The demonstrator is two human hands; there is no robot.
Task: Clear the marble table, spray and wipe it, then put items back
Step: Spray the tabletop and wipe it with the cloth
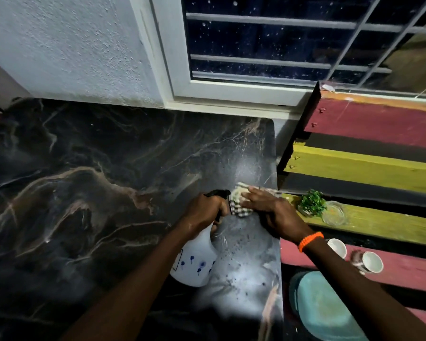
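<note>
A checked cloth (241, 201) lies on the dark marble table (89, 183) near its right edge, pressed flat under the right hand (271, 207), fingers straight; at the cloth's nine o'clock the left hand (203, 210) grips a white spray bottle (194, 262); at three o'clock, a striped bench (379, 173) carries a small plant (311, 203), glass dish (333, 212), two cups (369, 262) and teal plates (322, 306).
</note>
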